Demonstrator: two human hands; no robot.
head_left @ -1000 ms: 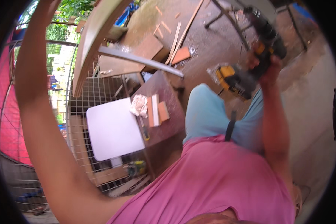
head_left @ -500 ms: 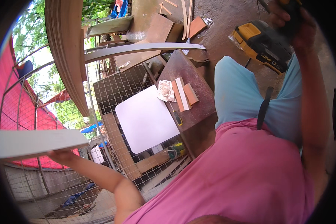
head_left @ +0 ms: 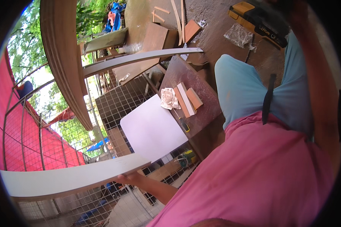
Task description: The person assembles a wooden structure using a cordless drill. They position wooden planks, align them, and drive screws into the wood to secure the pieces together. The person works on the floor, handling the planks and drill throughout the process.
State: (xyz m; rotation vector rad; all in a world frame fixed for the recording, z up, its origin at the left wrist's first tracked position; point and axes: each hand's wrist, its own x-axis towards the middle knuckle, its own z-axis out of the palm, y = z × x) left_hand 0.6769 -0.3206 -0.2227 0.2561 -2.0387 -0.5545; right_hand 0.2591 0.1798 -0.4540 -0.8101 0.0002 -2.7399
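Left hand (head_left: 129,178) holds white board (head_left: 75,172) by lower edge.

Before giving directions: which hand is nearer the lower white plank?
Left: the left hand touches the white plank near its right end; the right hand is far off, at upper right, with the drill.

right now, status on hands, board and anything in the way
Left hand holding long white board by its lower edge. Right hand gripping yellow-and-black cordless drill. Board's end overlaps white rounded panel in view; contact unclear.
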